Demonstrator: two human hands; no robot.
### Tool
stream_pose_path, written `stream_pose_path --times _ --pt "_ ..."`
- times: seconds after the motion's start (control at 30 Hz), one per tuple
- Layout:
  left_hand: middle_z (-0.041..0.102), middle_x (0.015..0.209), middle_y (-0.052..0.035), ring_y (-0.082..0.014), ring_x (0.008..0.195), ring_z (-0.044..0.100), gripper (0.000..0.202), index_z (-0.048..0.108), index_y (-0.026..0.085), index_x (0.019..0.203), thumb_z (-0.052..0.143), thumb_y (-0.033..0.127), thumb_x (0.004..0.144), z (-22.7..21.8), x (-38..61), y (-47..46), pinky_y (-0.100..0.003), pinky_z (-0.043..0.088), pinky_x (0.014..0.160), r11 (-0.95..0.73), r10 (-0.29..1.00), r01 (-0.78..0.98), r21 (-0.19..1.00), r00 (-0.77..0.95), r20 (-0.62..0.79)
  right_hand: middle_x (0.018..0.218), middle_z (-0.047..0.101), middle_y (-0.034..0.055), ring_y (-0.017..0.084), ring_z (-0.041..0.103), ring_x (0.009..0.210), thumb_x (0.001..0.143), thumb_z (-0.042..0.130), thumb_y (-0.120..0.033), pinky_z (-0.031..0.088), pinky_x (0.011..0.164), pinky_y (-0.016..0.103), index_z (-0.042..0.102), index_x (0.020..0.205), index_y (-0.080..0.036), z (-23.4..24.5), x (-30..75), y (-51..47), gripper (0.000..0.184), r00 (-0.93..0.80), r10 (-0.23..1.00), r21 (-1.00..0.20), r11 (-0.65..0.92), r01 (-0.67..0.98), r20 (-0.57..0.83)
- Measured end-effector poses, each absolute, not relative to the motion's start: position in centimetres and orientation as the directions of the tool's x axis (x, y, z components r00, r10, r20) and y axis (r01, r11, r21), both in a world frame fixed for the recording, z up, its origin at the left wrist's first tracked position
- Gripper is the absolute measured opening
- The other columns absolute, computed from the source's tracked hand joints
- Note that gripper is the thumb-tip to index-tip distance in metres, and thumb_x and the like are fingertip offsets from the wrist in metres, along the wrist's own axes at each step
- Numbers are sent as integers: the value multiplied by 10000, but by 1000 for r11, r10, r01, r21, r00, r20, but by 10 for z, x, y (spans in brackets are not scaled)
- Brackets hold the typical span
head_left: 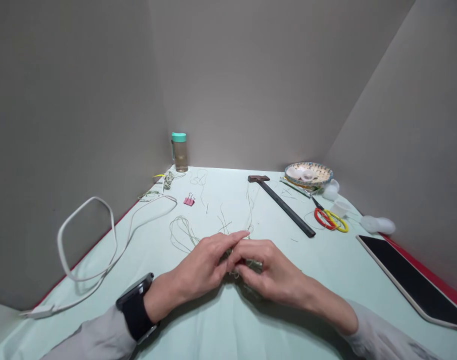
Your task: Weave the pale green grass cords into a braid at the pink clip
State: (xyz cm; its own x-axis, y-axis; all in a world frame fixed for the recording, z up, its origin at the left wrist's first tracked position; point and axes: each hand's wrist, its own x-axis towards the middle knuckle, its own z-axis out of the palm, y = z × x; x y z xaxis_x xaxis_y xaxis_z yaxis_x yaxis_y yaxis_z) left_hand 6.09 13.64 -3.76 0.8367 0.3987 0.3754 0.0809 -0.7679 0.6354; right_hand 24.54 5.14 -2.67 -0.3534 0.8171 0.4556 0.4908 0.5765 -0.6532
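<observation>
My left hand (pixel 209 261) and my right hand (pixel 264 265) meet at the middle of the table's near side. Their fingers are closed on thin greenish cord, a woven bit of which shows under my right fingers. The fingers hide most of this piece. Fine strands of cord (pixel 250 212) run from the hands toward the head of a hammer (pixel 286 207) lying ahead. Left of the hands, loose loops of the same cord (pixel 183 232) spread on the cloth. A dark watch sits on my left wrist.
A white cable (pixel 113 235) curls along the left. Behind stand a pink binder clip (pixel 189 200) and a bottle with a teal lid (pixel 180 154). On the right are scissors (pixel 330 220), a woven basket (pixel 322 175), white plastic cups (pixel 341 208) and a dark-screened tablet (pixel 412 280). Grey walls enclose the table.
</observation>
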Motion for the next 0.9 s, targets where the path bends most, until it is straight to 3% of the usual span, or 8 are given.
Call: stream_pose_path --times 0.07,0.13,0.23,0.3,0.5,0.67,0.8,0.9 --pt "768 982 -87 -200 887 690 237 743 139 1046 523 211 995 -36 61 136 -316 516 808 -765 387 76 640 848 362 916 721 30 114 633 854 848 501 10 496 777 208 695 951 -155 -28 238 45 275 -412 722 -546 691 473 556" --pt "707 793 -43 -165 734 623 271 692 159 790 510 195 988 -32 60 135 -290 467 700 -769 404 95 632 839 365 926 685 68 139 596 888 887 479 -12 502 806 241 668 957 -133 -25 231 36 235 -500 611 -401 787 469 614" --pt "653 738 -14 -141 680 562 295 640 171 759 493 238 1006 -19 55 137 -274 429 662 -737 538 157 657 725 431 827 609 62 148 483 783 941 427 -67 467 748 278 638 912 -121 -16 225 23 219 -657 497 -232 861 452 567" --pt "624 690 -6 -135 647 547 331 607 178 718 488 287 1007 -8 51 139 -270 424 644 -694 641 172 699 591 490 829 605 60 146 449 758 962 402 -86 452 727 289 636 933 -118 -12 225 18 238 -710 468 -207 880 427 526" --pt "541 591 3 -120 532 491 363 604 186 634 566 327 967 15 40 144 -249 405 520 -507 824 -46 861 267 499 947 678 73 138 584 852 945 473 -50 511 737 251 639 1095 -145 -16 243 33 243 -489 636 -378 760 529 597" --pt "416 540 29 -86 477 369 345 572 170 610 614 231 946 25 33 157 -223 344 487 -366 913 -407 837 15 407 915 701 48 130 635 795 960 544 -156 519 747 270 676 1033 -171 -16 280 54 152 -111 809 -538 479 694 578" --pt "400 559 29 -72 466 336 364 554 160 603 565 164 967 31 30 164 -197 311 461 -307 948 -449 839 -67 311 935 714 56 153 639 820 914 648 -334 503 756 289 717 952 -174 -14 307 64 179 194 866 -736 250 629 460" --pt "435 558 21 -62 452 328 382 562 155 601 553 185 982 31 32 162 -179 274 440 -241 969 -425 872 -50 243 906 698 50 152 638 799 863 706 -427 501 749 288 721 954 -164 -13 316 67 278 298 881 -840 179 512 368"
